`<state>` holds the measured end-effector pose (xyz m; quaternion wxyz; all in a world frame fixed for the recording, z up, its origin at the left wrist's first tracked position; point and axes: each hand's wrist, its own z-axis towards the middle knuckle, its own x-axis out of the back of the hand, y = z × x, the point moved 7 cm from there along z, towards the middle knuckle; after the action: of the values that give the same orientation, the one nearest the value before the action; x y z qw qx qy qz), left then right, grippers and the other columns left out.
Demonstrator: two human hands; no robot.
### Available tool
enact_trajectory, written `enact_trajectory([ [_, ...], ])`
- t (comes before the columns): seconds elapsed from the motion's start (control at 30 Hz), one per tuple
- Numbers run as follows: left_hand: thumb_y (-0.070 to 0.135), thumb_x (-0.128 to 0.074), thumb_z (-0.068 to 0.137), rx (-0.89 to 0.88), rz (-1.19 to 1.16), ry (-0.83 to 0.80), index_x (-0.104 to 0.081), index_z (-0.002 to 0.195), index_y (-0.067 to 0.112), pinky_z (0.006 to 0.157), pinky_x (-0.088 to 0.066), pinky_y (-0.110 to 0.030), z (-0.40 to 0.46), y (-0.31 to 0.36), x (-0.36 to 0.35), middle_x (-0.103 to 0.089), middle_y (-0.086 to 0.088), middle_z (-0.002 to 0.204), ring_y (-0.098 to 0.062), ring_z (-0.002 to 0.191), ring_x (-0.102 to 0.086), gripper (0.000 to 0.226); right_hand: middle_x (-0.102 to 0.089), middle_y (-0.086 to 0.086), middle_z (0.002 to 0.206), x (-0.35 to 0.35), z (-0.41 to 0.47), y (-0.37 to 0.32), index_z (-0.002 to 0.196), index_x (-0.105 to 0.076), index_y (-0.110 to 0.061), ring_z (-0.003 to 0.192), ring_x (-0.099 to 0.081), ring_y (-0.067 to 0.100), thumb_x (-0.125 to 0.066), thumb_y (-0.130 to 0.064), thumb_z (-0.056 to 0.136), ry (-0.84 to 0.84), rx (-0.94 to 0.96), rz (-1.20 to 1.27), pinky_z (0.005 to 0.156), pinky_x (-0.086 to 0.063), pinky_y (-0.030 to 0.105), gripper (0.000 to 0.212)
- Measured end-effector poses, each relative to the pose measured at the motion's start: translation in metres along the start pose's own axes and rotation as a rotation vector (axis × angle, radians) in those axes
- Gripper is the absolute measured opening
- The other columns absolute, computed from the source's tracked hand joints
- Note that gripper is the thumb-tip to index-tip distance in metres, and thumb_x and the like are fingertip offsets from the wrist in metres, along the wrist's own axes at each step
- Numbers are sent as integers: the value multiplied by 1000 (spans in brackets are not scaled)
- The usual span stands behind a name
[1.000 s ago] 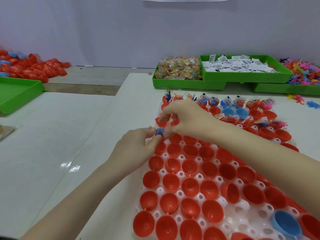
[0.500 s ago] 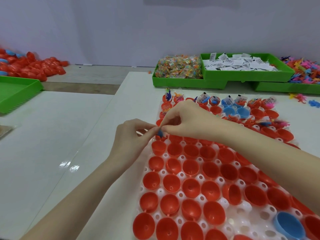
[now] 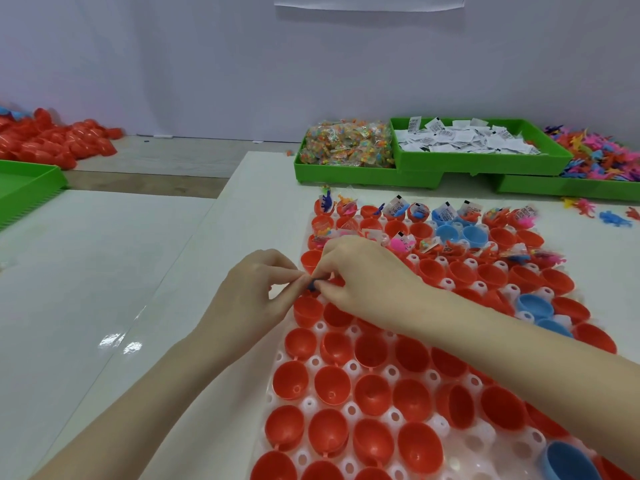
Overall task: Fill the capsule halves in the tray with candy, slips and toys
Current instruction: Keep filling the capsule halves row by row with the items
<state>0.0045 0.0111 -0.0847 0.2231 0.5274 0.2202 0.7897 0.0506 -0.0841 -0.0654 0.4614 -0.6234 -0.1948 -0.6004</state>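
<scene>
Two hands meet over the left edge of the white perforated tray, their fingertips pressed together on a small dark blue piece that is mostly hidden between them. The left hand comes in from the lower left with its fingers curled and its thumb and forefinger pinching the piece. The right hand reaches across from the right, fingers bent down, and pinches the same piece from the other side. What the piece is cannot be told from this view.

The tray holds rows of open capsule halves, most of them red, with a few blue halves among them on the right. The near rows are empty. The far rows already hold fillings: printed paper slips, bright little toys and wrapped candy stick up out of them.

Beyond the tray, three green bins stand along the far edge of the white table: a candy bin heaped with packets, a slip bin overlapping it, and a toy bin at the right. A few loose toys lie on the table near that bin. Far left, a pile of red capsule halves sits behind another green bin.
</scene>
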Motion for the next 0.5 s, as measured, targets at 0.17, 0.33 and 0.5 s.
enact_trajectory([
  [0.17,26,-64,84,68,-14,30,-74,77,33,64,-40,-17,0,-3,1,-64,12,75,-7,77,-58,14,-61,2,83,6,3,2,95,-73,-13,83,-55,17,-57,-25,89,-45,-24,43,75,-48,39,21],
  [0.33,32,-68,78,187,-208,94,-65,75,46,63,-43,-12,-5,-8,8,-67,27,80,2,78,-59,14,-56,-16,89,38,-6,16,106,-68,-24,74,-47,-2,-60,-39,84,14,-33,23,72,-41,24,28],
  [0.5,53,-54,66,292,-313,167,-69,75,37,63,-43,-6,-10,-16,15,-67,28,80,4,77,-60,23,-58,-18,64,99,6,83,78,-72,-17,54,-52,-11,-65,-20,83,296,-256,303,53,-37,2,9],
])
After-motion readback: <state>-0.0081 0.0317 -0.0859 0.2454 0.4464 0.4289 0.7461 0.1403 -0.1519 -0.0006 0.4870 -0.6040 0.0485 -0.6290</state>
